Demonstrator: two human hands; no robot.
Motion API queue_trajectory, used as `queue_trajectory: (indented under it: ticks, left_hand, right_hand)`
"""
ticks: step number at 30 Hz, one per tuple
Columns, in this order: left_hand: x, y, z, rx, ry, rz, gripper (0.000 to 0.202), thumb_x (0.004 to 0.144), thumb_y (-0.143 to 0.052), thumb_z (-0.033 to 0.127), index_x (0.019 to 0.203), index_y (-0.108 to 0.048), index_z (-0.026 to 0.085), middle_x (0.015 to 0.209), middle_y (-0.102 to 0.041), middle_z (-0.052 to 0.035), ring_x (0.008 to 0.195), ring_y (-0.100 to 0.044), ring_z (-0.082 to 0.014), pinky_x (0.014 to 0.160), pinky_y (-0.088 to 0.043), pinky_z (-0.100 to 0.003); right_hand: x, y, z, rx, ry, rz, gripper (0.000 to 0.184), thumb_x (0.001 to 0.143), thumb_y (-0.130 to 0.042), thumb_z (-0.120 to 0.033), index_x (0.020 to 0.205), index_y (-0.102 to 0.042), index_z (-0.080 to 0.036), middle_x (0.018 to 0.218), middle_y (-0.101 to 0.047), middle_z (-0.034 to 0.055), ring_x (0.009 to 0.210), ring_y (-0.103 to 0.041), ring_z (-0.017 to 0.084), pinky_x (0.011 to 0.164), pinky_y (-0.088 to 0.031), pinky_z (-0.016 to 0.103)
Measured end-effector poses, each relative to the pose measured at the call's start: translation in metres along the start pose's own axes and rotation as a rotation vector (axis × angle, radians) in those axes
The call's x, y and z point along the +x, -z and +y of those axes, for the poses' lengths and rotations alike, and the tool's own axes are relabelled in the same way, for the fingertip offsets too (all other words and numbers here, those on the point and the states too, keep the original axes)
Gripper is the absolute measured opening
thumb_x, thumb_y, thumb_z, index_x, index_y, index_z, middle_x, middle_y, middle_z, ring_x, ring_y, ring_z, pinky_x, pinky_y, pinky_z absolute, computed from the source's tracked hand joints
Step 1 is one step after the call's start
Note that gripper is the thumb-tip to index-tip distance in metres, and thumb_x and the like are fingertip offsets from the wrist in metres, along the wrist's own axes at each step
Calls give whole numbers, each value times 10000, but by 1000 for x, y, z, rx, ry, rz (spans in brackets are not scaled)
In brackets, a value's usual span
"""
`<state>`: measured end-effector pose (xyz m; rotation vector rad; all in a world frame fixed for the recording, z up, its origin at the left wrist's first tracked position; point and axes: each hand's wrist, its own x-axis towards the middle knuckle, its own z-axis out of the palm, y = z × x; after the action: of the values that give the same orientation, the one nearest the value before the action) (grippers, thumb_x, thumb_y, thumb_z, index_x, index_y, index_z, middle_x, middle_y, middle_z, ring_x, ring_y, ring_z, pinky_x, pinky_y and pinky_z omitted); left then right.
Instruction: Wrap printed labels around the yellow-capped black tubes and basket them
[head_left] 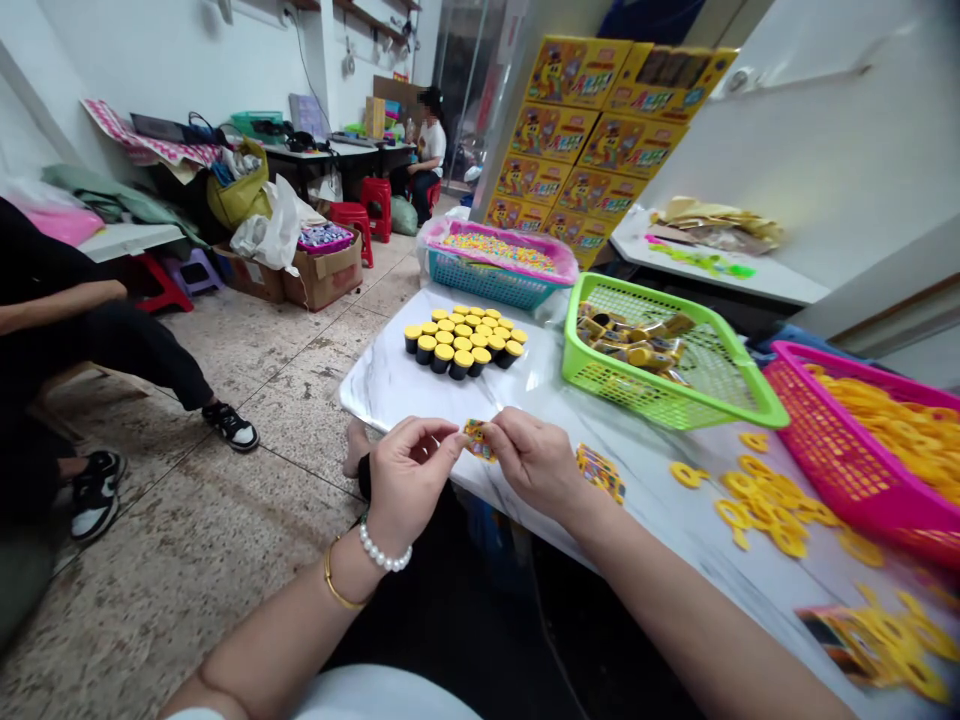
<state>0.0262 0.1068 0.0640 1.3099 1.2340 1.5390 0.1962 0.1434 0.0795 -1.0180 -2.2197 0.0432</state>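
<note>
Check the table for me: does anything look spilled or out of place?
Loose yellow rings lie scattered on the white marble-pattern table, outside the pink basket that holds the main heap. Also, the yellow-capped black tubs in the green basket lie jumbled, while those on the table stand upright.

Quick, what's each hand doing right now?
Left hand: closed, pinching a small multicoloured printed paper label.
Right hand: closed, pinching the same label.

Probably a small packing workshop: stacked printed cartons (581, 150), a green plastic basket (622, 395), a worktable (382, 390).
</note>
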Motion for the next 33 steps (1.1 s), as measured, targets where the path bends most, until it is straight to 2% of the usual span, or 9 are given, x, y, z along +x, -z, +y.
queue_trajectory:
  ticks: [5, 10, 16, 19, 24, 26, 29, 31, 33]
  left_hand:
    - [2, 3, 4, -35, 33, -23, 136, 785, -732, 311, 711, -723, 197, 743, -685, -37, 696, -615, -154, 665, -512, -273]
    - [3, 3, -4, -100, 119, -34, 140, 728, -778, 310, 694, -727, 184, 719, -678, -29, 663, -590, -138, 632, -491, -259]
    - [2, 7, -14, -151, 82, -69, 115, 716, -798, 289, 771, -767, 194, 759, -687, -25, 620, -517, -110, 588, -442, -242]
    - [3, 13, -16, -145, 64, -35, 104, 706, -805, 283, 710, -752, 193, 743, -681, -25, 622, -516, -109, 577, -431, -236]
    - [8, 21, -13, -222, 214, -32, 160, 698, -792, 320, 651, -719, 186, 635, -678, -16, 577, -568, -118, 541, -452, -232]
    - [10, 22, -11, -288, 282, -29, 204, 689, -796, 352, 650, -695, 179, 557, -640, 8, 489, -521, -92, 474, -412, -209]
    - [14, 23, -11, -423, 391, -20, 270, 661, -819, 393, 701, -693, 158, 479, -580, 38, 396, -429, -49, 400, -316, -170]
    - [16, 26, -11, -521, 488, -39, 322, 624, -851, 385, 789, -731, 135, 508, -607, 25, 404, -443, -37, 397, -299, -147]
    - [19, 31, -12, -598, 584, -70, 373, 580, -886, 347, 833, -753, 107, 542, -630, 1, 434, -474, -36, 386, -273, -123]
  right_hand:
    - [-1, -2, -1, 8, 40, -27, 341, 1013, -417, -287, 682, -477, -227, 598, -513, -8, 538, -494, 127, 534, -371, 251]
    - [-2, -7, -7, 24, 60, -57, 324, 1013, -397, -268, 709, -498, -224, 600, -528, -8, 517, -501, 119, 519, -369, 241]
    - [-2, -16, -9, -7, 38, -93, 334, 1019, -388, -276, 706, -492, -227, 580, -524, -9, 493, -495, 119, 502, -364, 240]
    - [3, -16, -10, 35, 11, -175, 352, 1027, -372, -304, 708, -501, -227, 578, -534, -14, 493, -497, 117, 506, -374, 237]
    - [24, -9, -10, 90, 47, -254, 344, 1016, -417, -341, 739, -578, -215, 634, -602, 5, 557, -565, 129, 547, -413, 243]
    - [38, -7, -1, 8, 37, -150, 308, 997, -470, -363, 781, -629, -211, 686, -627, 27, 621, -592, 152, 598, -449, 265]
    - [60, -10, 23, -299, 47, 60, 229, 941, -583, -385, 981, -713, -202, 926, -670, 102, 845, -627, 233, 749, -499, 347]
    - [69, -15, 41, -462, 119, 62, 227, 902, -647, -363, 1045, -728, -207, 1066, -660, 130, 966, -605, 281, 845, -498, 404]
    - [71, -21, 52, -538, 182, 1, 181, 871, -686, -308, 1008, -733, -199, 1119, -658, 134, 1011, -583, 300, 893, -485, 430]
